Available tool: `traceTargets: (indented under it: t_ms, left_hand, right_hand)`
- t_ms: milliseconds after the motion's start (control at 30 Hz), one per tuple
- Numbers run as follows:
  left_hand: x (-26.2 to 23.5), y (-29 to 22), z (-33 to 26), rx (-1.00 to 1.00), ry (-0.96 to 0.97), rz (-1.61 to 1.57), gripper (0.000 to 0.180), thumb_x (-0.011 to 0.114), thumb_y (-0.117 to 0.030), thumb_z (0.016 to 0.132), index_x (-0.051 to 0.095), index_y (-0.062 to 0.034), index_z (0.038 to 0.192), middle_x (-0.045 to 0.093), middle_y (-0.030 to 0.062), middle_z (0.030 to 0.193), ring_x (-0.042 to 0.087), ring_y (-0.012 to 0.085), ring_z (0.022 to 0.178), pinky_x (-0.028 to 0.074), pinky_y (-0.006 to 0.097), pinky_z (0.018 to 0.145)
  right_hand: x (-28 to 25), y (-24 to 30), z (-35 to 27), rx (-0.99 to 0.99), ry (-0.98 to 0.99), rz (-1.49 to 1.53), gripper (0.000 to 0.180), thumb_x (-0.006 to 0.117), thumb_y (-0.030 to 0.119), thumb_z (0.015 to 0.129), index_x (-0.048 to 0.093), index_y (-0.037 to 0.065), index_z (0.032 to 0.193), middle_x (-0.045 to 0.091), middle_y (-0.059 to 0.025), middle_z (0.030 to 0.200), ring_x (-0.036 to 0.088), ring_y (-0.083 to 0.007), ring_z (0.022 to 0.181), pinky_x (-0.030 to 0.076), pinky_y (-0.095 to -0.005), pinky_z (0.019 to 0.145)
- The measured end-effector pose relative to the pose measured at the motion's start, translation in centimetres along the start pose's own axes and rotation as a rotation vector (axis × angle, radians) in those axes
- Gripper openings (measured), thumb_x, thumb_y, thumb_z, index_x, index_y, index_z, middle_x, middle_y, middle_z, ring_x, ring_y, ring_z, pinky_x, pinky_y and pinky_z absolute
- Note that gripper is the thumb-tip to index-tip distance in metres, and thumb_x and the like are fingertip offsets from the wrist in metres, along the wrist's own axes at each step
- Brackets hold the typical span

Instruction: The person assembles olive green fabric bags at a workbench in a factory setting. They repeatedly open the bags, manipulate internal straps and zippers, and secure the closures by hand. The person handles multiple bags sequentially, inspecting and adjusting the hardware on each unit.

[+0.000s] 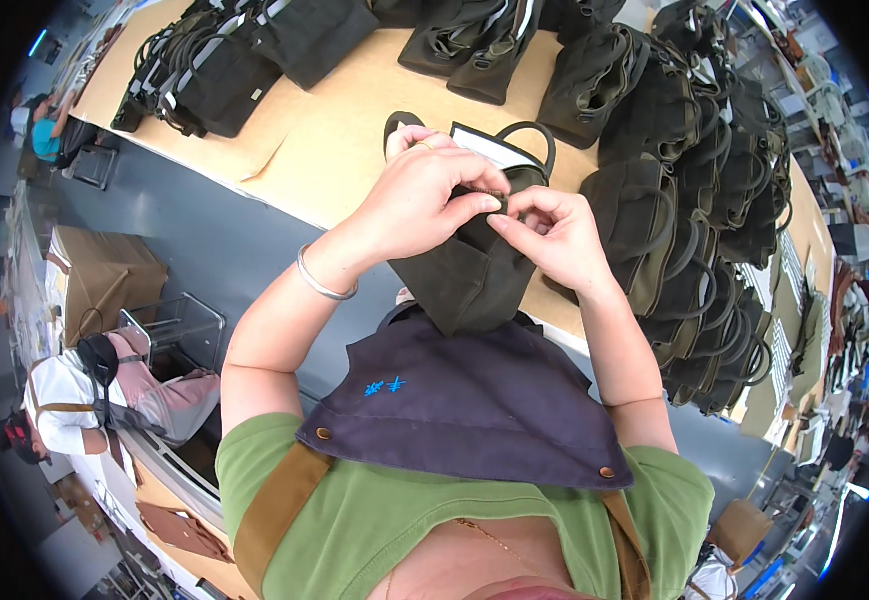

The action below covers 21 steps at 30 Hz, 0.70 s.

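A dark olive handbag (467, 275) is tilted against the near edge of the table, right in front of my apron. My left hand (425, 195) is closed over its upper edge, thumb and fingers pinching the dark fabric. Close beside it, my right hand (563, 238) pinches the same edge between thumb and fingertips. Whatever small part may lie between the fingertips is too hidden to make out. Behind the hands, a looped bag handle (545, 138) stands up next to a white panel (495, 150) with a dark border.
Several similar dark bags (645, 200) crowd the right side of the tan-covered table (325, 150), with more bags (230, 85) along its far side. At left are a brown carton (110, 275), a metal-framed stool (185, 325) and a seated person (75, 400) in white.
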<state>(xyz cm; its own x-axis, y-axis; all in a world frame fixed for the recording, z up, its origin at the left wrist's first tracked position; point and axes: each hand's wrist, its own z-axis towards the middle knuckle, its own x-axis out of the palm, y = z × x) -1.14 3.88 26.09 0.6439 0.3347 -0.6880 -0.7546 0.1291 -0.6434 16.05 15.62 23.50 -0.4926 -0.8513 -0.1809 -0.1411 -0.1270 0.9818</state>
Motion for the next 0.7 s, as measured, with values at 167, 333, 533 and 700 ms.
traceTargets:
  t_ms: [167, 333, 533, 700]
  left_hand:
    - [0.3, 0.5, 0.4, 0.038, -0.073, -0.084, 0.019, 0.077, -0.013, 0.077, 0.064, -0.0147, 0.091, 0.058, -0.0040, 0.081, 0.053, 0.0137, 0.081, 0.028, 0.034, 0.091]
    - [0.5, 0.4, 1.1, 0.081, 0.001, -0.026, 0.016, 0.078, -0.017, 0.076, 0.063, -0.0151, 0.082, 0.057, -0.0050, 0.080, 0.052, 0.0138, 0.083, 0.027, 0.034, 0.089]
    - [0.7, 0.3, 1.5, 0.091, 0.034, 0.023, 0.014, 0.077, -0.020, 0.077, 0.064, -0.0159, 0.079, 0.058, -0.0059, 0.077, 0.052, 0.0137, 0.087, 0.025, 0.037, 0.092]
    - [1.4, 0.5, 0.9, 0.156, -0.040, 0.051, 0.014, 0.076, -0.018, 0.078, 0.062, -0.0156, 0.080, 0.059, -0.0049, 0.078, 0.054, 0.0151, 0.088, 0.026, 0.039, 0.094]
  right_hand:
    - [-1.7, -0.8, 0.1, -0.001, 0.077, 0.143, 0.008, 0.067, 0.010, 0.089, 0.067, 0.002, 0.093, 0.058, 0.0071, 0.071, 0.043, 0.0021, 0.059, 0.033, -0.0182, 0.052]
    - [-2.6, -0.6, 0.2, -0.035, 0.114, 0.156, 0.011, 0.059, 0.009, 0.094, 0.066, 0.001, 0.098, 0.062, 0.0037, 0.081, 0.050, -0.0024, 0.071, 0.041, -0.0198, 0.063]
    - [-3.1, -0.2, 0.6, -0.032, 0.156, 0.054, 0.012, 0.057, 0.010, 0.095, 0.067, 0.002, 0.096, 0.062, 0.0038, 0.079, 0.049, -0.0023, 0.070, 0.040, -0.0198, 0.062]
    - [-2.3, -0.6, 0.3, -0.066, 0.057, -0.025, 0.010, 0.059, 0.007, 0.093, 0.067, 0.001, 0.092, 0.059, 0.0065, 0.075, 0.045, 0.0006, 0.064, 0.036, -0.0180, 0.055]
